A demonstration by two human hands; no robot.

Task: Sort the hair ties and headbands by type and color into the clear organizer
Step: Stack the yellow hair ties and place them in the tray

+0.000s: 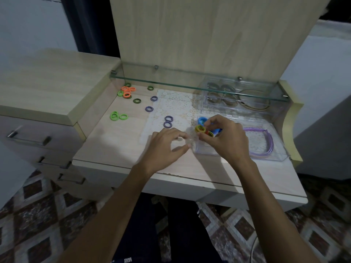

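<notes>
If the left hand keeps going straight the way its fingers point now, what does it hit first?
Most likely the near left corner of the clear tray. The left hand points right, its fingertips just short of that wall. The right hand, holding a yellow-green hair tie, sits just beyond. Depth is uncertain.

Dim, bluish light; soft blur; wide-angle bending at edges.

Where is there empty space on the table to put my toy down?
The near-left tabletop is bare, between the green hair ties, the front edge and the left hand. The far-left corner is crowded with orange hair ties. The right side holds the clear organizer and the right hand.
</notes>
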